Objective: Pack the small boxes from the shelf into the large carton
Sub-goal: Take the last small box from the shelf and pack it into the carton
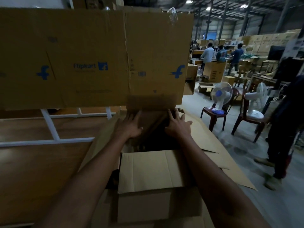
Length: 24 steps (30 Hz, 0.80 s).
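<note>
While dim: warehse, concrete flr.

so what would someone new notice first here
The big flattened Flipkart cardboard sheet fills the upper left, blue logos facing the camera. Just below it, the left hand and right hand press either side of a small brown box over the open large carton. At right, two table fans sit on plastic chairs.

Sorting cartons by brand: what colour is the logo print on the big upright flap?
Blue, on the flap; head view.
</note>
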### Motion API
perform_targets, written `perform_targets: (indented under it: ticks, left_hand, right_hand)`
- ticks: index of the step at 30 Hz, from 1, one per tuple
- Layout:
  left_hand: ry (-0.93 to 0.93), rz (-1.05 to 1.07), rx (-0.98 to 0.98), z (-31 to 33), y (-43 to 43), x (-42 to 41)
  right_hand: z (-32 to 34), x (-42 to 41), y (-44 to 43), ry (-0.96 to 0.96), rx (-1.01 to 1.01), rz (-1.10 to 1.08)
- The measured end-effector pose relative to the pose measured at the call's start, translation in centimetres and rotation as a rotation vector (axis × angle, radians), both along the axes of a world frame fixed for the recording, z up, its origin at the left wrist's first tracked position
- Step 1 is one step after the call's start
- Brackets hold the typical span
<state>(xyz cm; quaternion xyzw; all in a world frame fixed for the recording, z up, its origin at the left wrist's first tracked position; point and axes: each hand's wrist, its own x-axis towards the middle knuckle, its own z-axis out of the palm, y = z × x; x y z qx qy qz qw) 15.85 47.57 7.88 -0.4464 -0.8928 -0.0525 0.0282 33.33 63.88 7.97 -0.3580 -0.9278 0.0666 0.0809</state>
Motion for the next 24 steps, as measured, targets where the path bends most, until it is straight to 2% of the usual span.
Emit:
perform_targets:
  ticks: [3,7,13,18,24]
  left_hand:
    - [-0.091,0.050,0.132,1.0,-0.3,0.4]
    - [0.009,0.091,0.006,1.0,1.1,-0.5]
    - [0.098,0.056,0.006,1.1,1.7,-0.7]
    - [-0.060,0.037,0.014,0.3,-0.9,0.7]
    - [-0.200,0.066,0.123,-0.4,-5.2,1.9]
  right_hand:
    - [0.1,0.2,-0.3,0.084,0.000,0.001]
    - [-0.3,-0.1,0.1,0.073,0.016,0.007]
    - [-0.7,-0.4,0.5,0.050,0.041,0.022]
    - [-0.1,0.1,0.0,0.076,0.032,0.041]
    - [1.0,0.3,-2.1,0.140,-0.022,0.114]
